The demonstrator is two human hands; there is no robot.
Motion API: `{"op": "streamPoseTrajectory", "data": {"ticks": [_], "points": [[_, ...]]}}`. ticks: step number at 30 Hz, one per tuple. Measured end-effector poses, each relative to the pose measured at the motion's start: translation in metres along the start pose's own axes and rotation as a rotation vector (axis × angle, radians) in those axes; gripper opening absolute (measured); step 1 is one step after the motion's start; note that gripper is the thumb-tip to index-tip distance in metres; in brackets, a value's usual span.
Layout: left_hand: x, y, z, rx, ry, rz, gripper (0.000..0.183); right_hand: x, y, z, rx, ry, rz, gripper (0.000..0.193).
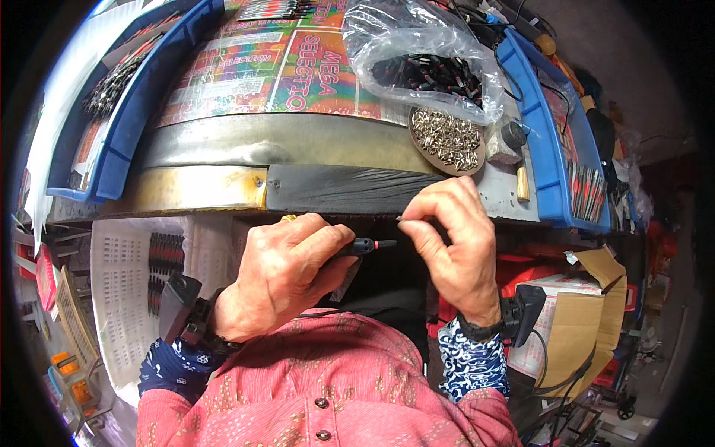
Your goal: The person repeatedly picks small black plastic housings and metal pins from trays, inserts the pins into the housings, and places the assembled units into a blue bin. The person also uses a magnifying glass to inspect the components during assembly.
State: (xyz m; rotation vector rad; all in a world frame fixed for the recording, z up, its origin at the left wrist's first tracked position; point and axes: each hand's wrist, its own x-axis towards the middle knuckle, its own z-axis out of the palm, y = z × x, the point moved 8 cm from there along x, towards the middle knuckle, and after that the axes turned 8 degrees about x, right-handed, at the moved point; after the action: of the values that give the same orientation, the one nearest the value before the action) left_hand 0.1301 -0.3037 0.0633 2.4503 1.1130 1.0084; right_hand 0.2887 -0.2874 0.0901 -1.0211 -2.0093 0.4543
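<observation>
My left hand (279, 272) is closed round a black pen-like part (365, 245), which points to the right. A thinner black end with a red band sticks out of its tip. Just right of that end, my right hand (458, 242) pinches something small and dark between thumb and forefinger, too small to name. Both hands are in front of the bench edge, over my lap. Beyond the right hand, a round dish (418, 156) holds many small silver metal pieces (450, 140). Behind it lies a clear plastic bag (387, 45) of black parts with red bits (432, 78).
Blue trays of pens stand at the left (123, 145) and right (547, 167) of the bench. A black pad (342, 190) covers part of its front edge. Below left is a white basket (119, 276) with black-and-red pieces; below right, an open cardboard box (588, 328).
</observation>
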Motion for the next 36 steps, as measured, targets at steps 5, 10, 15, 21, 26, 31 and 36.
{"op": "streamPoseTrajectory", "data": {"ticks": [5, 10, 15, 21, 26, 31, 36], "points": [[-0.004, 0.010, 0.006, 0.054, -0.014, 0.058, 0.029, -0.005, -0.028, 0.018, -0.036, -0.086, -0.086, 0.017], [-0.006, 0.017, 0.008, 0.097, -0.018, 0.062, 0.023, -0.008, -0.035, 0.027, 0.005, -0.125, -0.116, 0.024], [-0.009, 0.021, 0.006, 0.031, -0.022, 0.065, 0.025, -0.011, -0.026, 0.024, 0.254, -0.102, -0.013, 0.015], [-0.012, 0.018, 0.003, -0.039, -0.037, -0.016, 0.033, -0.015, -0.019, 0.015, 0.271, -0.090, 0.079, 0.010], [-0.012, 0.020, 0.002, -0.034, -0.019, 0.005, 0.028, -0.019, -0.018, 0.017, 0.251, -0.099, 0.078, 0.009], [-0.013, 0.021, 0.002, 0.010, -0.014, 0.030, 0.028, -0.020, -0.021, 0.020, 0.216, -0.104, 0.041, 0.013], [-0.013, 0.022, 0.004, 0.064, -0.004, 0.041, 0.028, -0.022, -0.026, 0.020, 0.125, -0.064, 0.017, 0.013]]}}
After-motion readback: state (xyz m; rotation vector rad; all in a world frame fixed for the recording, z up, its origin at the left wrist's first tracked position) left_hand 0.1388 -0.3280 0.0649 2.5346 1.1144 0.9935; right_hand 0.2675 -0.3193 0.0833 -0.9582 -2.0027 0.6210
